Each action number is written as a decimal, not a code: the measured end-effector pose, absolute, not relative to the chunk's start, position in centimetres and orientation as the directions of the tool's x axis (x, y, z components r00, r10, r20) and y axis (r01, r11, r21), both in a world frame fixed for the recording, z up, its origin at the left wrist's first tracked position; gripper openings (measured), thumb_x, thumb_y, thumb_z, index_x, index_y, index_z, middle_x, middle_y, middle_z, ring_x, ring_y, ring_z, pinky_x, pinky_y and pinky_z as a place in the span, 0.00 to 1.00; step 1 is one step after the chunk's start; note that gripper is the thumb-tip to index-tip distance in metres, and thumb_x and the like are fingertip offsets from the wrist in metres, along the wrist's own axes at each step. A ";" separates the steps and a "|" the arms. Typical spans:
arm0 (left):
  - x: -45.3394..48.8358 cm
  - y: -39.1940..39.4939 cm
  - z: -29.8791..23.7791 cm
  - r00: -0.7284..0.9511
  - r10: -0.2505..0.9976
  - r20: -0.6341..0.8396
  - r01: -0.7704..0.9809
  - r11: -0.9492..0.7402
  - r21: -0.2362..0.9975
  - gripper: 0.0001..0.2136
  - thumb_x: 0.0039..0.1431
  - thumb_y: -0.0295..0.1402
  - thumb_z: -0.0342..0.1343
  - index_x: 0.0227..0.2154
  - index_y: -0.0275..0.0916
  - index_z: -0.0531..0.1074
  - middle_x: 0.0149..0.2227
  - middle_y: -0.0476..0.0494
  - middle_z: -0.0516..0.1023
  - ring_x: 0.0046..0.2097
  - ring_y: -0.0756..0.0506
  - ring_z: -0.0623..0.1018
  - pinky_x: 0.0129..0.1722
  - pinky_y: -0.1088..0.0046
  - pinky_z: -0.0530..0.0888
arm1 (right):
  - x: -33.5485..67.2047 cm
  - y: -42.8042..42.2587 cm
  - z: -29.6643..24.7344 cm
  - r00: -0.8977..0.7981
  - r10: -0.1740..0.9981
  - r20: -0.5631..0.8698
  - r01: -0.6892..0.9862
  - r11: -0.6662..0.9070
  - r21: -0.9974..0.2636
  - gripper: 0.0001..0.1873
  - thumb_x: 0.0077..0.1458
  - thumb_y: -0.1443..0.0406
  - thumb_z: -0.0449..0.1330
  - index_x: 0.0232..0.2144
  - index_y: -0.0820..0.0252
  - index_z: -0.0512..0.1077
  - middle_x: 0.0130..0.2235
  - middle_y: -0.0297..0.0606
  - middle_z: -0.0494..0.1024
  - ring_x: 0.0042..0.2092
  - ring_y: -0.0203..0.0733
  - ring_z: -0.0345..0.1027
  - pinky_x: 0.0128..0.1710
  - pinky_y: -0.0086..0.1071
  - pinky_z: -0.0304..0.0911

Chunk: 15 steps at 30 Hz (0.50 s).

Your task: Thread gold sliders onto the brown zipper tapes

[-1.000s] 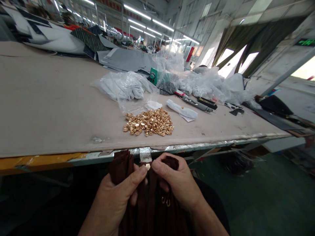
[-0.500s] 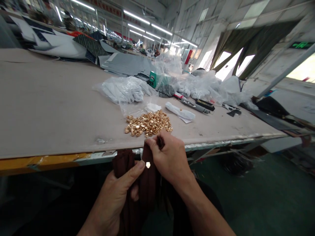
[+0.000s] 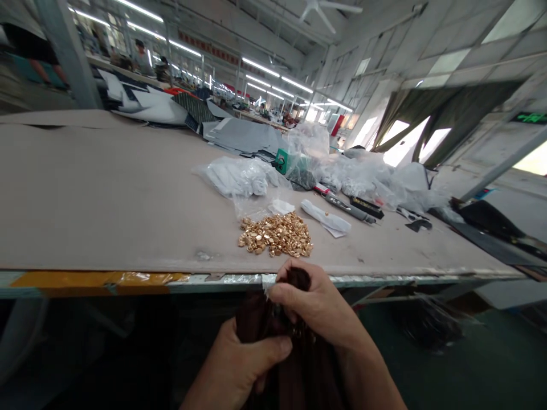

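We no longer see the gold piece, so cannot verify it; left hand (image 3: 243, 359) and right hand (image 3: 318, 302) each grip brown fabric (image 3: 250, 322) by the surface's (image 3: 128, 222) near edge.

workshop clutter along the back and right of a long table (image 3: 106, 188)
a clear plastic bag with pale contents (image 3: 243, 175) lies near a green box (image 3: 283, 156); right of the box spreads a crumpled heap of plastic bags (image 3: 371, 177). in front of the heap, a grey handheld tool (image 3: 348, 208) sits beside a flat black object (image 3: 366, 207), a folded white paper (image 3: 325, 218) to their left. stacked grey sheets (image 3: 243, 134) lie farther back, a green sign (image 3: 530, 118) at far right, a ceiling fan (image 3: 318, 7) overhead.
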State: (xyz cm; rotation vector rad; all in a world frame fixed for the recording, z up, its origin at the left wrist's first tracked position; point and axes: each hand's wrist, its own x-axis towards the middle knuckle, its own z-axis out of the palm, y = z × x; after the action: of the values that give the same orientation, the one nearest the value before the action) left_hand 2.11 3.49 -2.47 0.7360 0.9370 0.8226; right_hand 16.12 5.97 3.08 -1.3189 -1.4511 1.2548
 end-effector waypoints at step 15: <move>0.8 3.6 -2.2 0.268 0.869 -0.416 -0.368 0.491 0.789 0.12 0.45 0.38 0.66 0.25 0.36 0.72 0.18 0.53 0.68 0.16 0.56 0.60 0.17 0.78 0.55 | 12.4 10.3 4.9 -0.082 0.982 0.171 0.961 0.123 -0.246 0.10 0.57 0.60 0.61 0.29 0.57 0.79 0.29 0.40 0.81 0.32 0.44 0.71 0.30 0.34 0.52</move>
State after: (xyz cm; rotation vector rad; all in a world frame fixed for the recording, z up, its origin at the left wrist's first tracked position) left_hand 0.78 3.63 -2.21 0.6245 0.9621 0.9112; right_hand 12.36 10.31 4.94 -1.9023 -2.1131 0.0996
